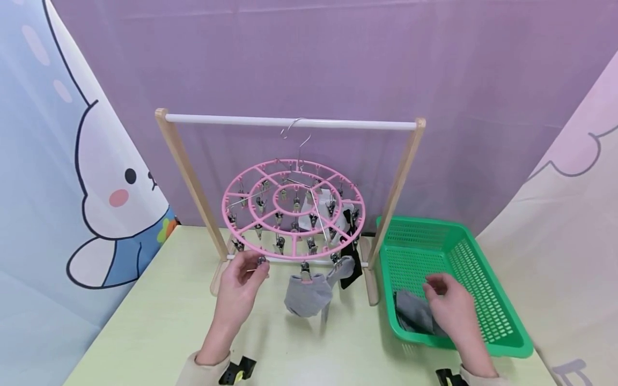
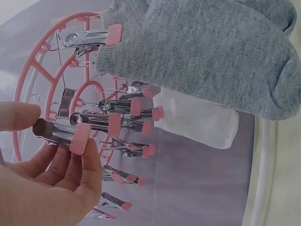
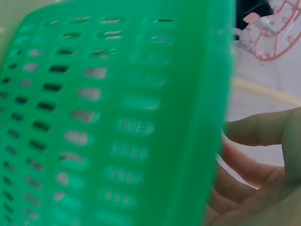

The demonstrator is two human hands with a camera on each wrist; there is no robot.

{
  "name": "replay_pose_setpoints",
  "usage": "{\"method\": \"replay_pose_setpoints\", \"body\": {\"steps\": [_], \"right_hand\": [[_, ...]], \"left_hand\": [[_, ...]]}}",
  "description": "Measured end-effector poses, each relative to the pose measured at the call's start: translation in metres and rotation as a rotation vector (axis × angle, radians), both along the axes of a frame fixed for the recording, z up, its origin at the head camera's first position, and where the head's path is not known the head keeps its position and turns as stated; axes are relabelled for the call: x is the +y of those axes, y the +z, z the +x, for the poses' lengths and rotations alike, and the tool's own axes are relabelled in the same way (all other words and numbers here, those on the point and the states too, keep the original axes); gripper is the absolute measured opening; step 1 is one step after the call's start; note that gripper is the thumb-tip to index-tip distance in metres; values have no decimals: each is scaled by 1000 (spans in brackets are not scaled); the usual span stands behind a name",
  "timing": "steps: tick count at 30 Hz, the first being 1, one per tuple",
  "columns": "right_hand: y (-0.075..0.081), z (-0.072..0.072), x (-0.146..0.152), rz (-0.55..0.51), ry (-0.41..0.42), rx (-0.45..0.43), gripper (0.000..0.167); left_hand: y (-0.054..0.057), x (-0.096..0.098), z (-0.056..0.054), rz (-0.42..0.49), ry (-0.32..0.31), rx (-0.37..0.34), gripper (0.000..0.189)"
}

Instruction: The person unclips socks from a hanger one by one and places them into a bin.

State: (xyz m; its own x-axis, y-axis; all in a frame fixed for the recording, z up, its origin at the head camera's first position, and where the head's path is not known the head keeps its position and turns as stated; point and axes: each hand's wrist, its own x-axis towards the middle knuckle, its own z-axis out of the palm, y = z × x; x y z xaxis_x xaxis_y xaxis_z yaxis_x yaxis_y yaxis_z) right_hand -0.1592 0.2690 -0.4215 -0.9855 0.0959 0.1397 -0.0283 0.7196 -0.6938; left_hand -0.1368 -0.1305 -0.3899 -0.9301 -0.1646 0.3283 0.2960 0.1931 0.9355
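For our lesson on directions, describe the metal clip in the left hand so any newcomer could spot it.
Below the white crossbar of the wooden-legged rack, find the round pink plastic hanger. At its near rim, left of the nearest grey knitted sock, is a silver metal clip with pink tips. Unlike its neighbours, it is pinched by the left hand.

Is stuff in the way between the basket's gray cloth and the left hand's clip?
Yes: the green basket's side and a hanging gray sock seem to stand between the cloth and the clip in the left hand.
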Motion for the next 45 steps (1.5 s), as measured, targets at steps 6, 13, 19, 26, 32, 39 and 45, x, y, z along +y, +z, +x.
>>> {"method": "replay_pose_setpoints", "body": {"steps": [6, 13, 19, 26, 32, 39, 45], "right_hand": [[13, 3, -21, -59, 50, 37, 25], [22, 4, -56, -220, 141, 95, 20], [24, 6, -81, -353, 230, 130, 16], [26, 8, -105, -457, 334, 125, 17], [26, 10, -126, -495, 418, 108, 19], [20, 8, -142, -470, 443, 52, 19], [19, 6, -150, -468, 464, 36, 21]], "left_hand": [[0, 0, 1, -9, -8, 14, 24], [1, -1, 2, -9, -7, 6, 25], [1, -1, 2, 0, -6, -1, 25], [1, 0, 2, 1, -15, -2, 24], [1, 0, 2, 14, -17, -16, 24], [1, -1, 1, 10, -17, -18, 25], [0, -1, 1, -4, -16, -19, 25]]}}
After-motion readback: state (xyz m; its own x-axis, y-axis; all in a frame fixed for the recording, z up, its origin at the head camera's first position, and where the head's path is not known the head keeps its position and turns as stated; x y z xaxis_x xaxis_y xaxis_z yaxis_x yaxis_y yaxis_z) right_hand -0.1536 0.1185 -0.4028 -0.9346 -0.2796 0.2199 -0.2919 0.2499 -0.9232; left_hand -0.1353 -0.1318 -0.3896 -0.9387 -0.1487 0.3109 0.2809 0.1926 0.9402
